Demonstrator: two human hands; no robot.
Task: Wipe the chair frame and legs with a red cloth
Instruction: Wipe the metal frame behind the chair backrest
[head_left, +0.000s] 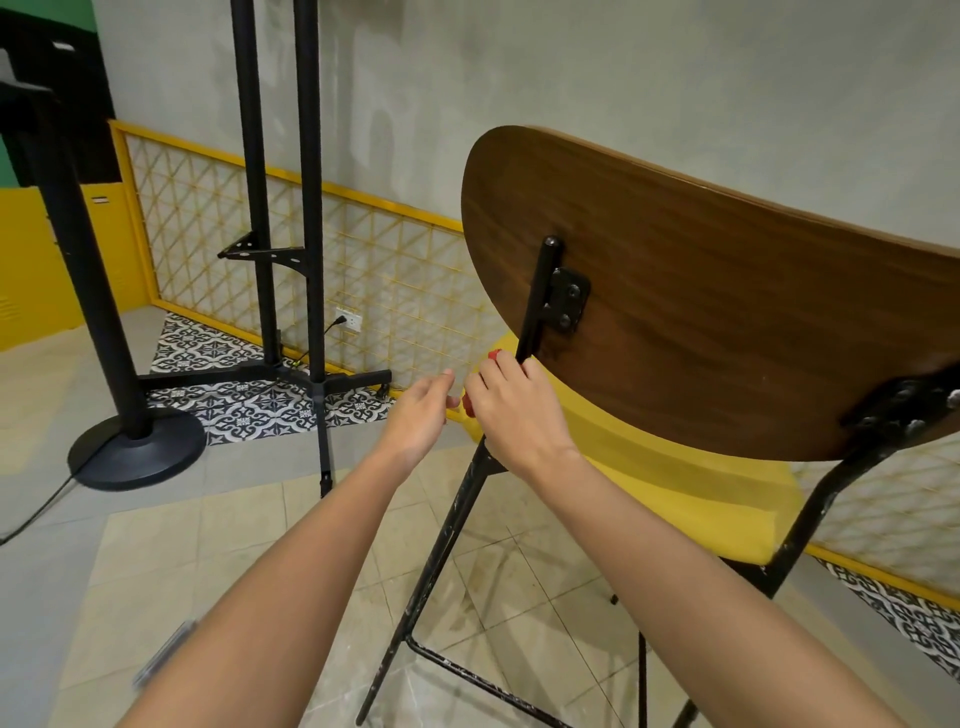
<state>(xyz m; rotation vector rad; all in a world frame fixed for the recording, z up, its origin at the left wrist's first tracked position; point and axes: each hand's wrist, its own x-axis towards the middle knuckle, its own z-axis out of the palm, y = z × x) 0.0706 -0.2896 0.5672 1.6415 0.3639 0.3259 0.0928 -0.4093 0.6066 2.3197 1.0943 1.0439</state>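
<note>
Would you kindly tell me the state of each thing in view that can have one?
right hand, gripping the red cloth against the chair frame.
left hand, relaxed, holding nothing.
red cloth, bunched, mostly hidden in the right hand.
chair, standing upright on the floor.
chair frame, black paint chipped in places.
plug, inserted in the wall socket.

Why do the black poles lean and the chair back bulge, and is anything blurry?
Head view: the wide-angle lens leans the tall black metal poles and bows the brown wooden chair back; lighting is soft and even on the grey wall; a grey streak at lower left is too blurred to identify.
</note>
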